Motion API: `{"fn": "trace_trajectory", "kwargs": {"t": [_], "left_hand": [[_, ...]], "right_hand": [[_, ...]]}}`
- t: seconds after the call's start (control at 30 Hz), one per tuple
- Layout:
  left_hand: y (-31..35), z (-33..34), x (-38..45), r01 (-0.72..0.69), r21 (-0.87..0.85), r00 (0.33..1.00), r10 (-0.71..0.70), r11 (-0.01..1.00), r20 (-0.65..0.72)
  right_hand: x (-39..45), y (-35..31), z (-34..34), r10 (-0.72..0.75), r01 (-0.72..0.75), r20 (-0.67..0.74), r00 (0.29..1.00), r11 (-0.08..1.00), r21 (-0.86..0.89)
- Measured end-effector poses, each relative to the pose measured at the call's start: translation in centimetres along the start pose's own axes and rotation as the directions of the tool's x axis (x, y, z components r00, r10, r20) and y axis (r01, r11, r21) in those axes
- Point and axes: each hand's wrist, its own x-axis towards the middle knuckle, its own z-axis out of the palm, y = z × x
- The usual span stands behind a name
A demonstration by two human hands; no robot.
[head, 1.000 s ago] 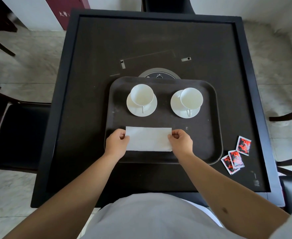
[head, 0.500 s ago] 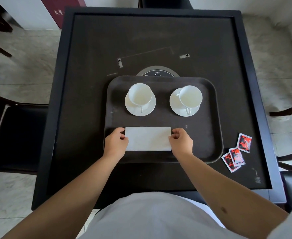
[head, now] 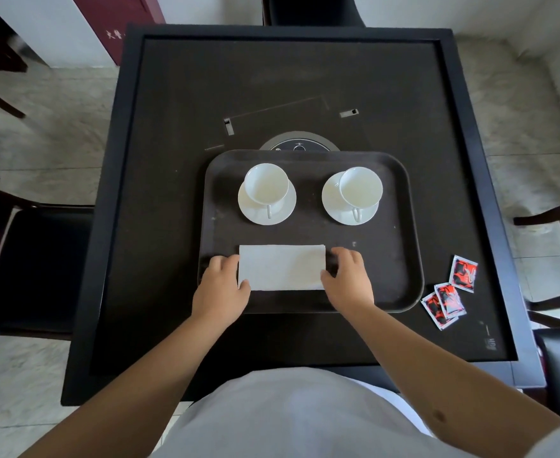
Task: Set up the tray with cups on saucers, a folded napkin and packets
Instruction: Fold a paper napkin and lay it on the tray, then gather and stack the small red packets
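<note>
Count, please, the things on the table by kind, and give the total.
Tray: 1
Cups: 2
Saucers: 2
Napkin: 1
Packets: 3
Total: 9

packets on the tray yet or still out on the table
Still out. All three red packets lie on the table, beyond the tray's right rim; both hands are at the napkin.
</note>
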Motion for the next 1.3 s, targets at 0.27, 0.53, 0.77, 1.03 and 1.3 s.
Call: {"fn": "trace_trajectory", "kwargs": {"t": [0.27,0.53,0.77,1.03,1.3], "left_hand": [[-0.2,1.0,-1.6,-0.39,0.31,0.92,0.354,0.867,0.169],[0.7,0.4,-2.8,-0.37,0.352,0.925,0.304,0.86,0.228],[1.8,0.2,-5.3,-0.389,0.349,0.921,0.356,0.853,0.157],[4.4,1.1,-6.8,-0.499,0.316,0.866,0.454,0.807,0.21],[11.0,3.8,-7.2,-0.571,0.31,0.821,0.514,0.76,0.25]], "right_hand": [[-1.6,-0.4,0.2,-0.341,0.442,0.291,0.894,0.778,-0.447],[-3.5,-0.5,0.3,-0.244,0.422,0.382,0.891,0.754,-0.503],[-7.0,1.4,0.0,-0.254,0.353,0.263,0.931,0.811,-0.466],[-10.8,5.4,-2.0,-0.097,0.154,0.163,0.982,0.91,-0.384],[-11.6,11.8,-6.1,0.003,0.033,0.102,0.995,0.936,-0.35]]}}
